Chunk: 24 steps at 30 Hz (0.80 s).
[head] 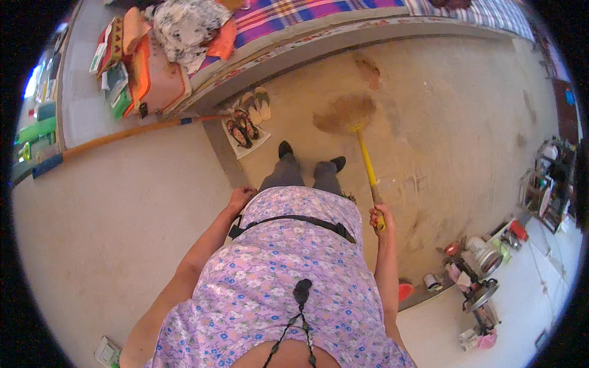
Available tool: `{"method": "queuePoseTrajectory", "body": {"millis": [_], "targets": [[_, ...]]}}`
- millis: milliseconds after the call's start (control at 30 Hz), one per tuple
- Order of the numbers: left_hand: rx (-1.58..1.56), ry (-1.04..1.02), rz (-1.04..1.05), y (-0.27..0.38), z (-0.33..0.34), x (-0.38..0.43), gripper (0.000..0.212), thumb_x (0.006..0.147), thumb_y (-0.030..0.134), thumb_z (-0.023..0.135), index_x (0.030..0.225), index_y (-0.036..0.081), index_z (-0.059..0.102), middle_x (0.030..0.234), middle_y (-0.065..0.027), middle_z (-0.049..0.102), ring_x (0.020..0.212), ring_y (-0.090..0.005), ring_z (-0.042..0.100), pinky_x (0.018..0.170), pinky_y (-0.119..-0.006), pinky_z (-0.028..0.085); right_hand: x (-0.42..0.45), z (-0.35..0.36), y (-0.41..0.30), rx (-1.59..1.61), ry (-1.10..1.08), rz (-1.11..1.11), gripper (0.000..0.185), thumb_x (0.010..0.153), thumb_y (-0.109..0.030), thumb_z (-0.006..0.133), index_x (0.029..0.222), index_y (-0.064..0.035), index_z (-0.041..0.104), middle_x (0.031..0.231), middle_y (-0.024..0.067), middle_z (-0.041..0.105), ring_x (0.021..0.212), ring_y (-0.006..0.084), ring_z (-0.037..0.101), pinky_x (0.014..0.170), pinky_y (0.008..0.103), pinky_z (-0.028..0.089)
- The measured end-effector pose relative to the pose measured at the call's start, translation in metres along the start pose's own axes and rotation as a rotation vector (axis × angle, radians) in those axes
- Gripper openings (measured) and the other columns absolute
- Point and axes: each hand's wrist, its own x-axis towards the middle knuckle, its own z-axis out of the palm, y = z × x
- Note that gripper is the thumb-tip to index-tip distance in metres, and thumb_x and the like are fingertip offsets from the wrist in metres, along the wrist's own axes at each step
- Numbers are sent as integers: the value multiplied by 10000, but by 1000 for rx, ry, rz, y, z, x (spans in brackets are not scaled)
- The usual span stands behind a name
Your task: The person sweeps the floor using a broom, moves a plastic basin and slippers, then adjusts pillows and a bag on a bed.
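My right hand (383, 218) grips the upper end of a broom's yellow handle (366, 158) beside my right hip. The broom's brown bristle head (345, 112) rests on the floor ahead of my feet, fanned out to the left. My left hand (242, 198) hangs at my left hip, close to the hem of my floral top. Its fingers look loosely curled, and whether they are apart is not clear. Beyond the bristles a reddish-brown patch or flat item (369, 72) lies on the floor, too unclear to name.
Left of my feet, patterned sandals (242, 129) stand on a white mat beside pale slippers (256, 105). A bed with a plaid cover (294, 16) runs across the far side. A long wooden pole (124, 134) leans at the left. Pots and utensils (483, 257) crowd the right wall.
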Motion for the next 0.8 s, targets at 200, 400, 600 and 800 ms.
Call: {"method": "queuePoseTrajectory", "body": {"millis": [200, 400, 600, 800], "targets": [[-62, -145, -3, 46, 20, 23, 194, 837, 190, 560, 936, 30, 608, 805, -66, 625, 695, -127, 570, 618, -260, 458, -35, -57, -1, 81, 130, -53, 240, 740, -178, 593, 921, -159, 437, 618, 3, 452, 395, 59, 390, 321, 213, 310], [-57, -153, -36, 76, 46, 14, 155, 836, 143, 553, 920, 22, 602, 801, -66, 625, 699, -145, 592, 586, -254, 465, -95, -38, -9, 37, 180, -145, 385, 733, -151, 590, 1086, -67, 460, 632, 42, 498, 405, 96, 429, 340, 227, 338], [170, -185, -14, 79, 64, 14, 165, 829, 100, 542, 962, 15, 592, 825, -77, 625, 716, -149, 597, 591, -256, 478, -131, -47, -10, -64, 161, -97, 685, 728, -107, 580, 1351, -68, 298, 658, 77, 532, 387, 116, 423, 333, 227, 329], [-15, -153, -74, 112, 78, 7, 171, 834, 107, 542, 968, 11, 590, 819, -82, 625, 708, -154, 596, 615, -266, 484, -81, -68, -34, -180, 108, -62, 618, 739, -86, 565, 1318, -98, 351, 643, 85, 508, 367, 107, 405, 321, 226, 300]]}}
